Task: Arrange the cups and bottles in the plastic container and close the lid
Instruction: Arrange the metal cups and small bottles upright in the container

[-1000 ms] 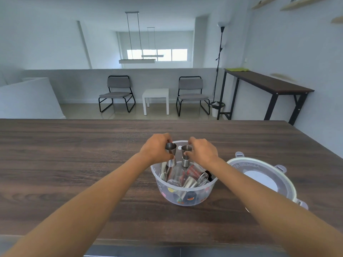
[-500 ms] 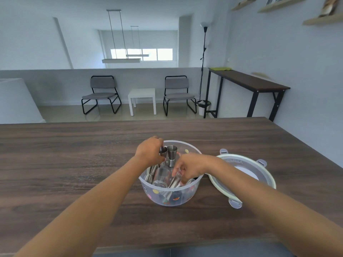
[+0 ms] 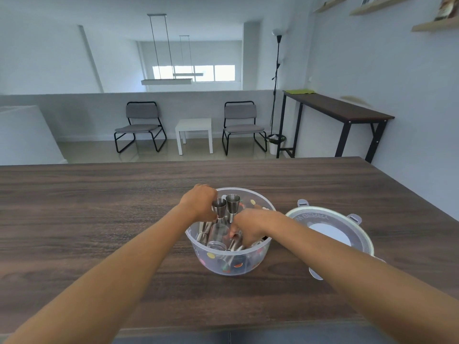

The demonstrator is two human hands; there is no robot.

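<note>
Dark wooden table (image 3: 99, 219), clear plastic container (image 3: 228, 265) at centre, lid (image 3: 330, 228) lying just right. Left hand (image 3: 198, 202) gripped a steel cup (image 3: 219, 206); right hand (image 3: 250, 225) reached inside, grip unclear.

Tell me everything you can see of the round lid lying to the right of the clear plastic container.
The round lid is translucent whitish plastic with a pale green rim, a white central disc and raised lettering, too blurred and turned to read. Grey locking tabs stick out around its edge; three show, all unlatched. It lies off the clear plastic container, close beside it on the dark wooden table, apparently flat or slightly tilted. Neither hand touches it; the right forearm crosses over its near edge, hiding part of the rim.
</note>
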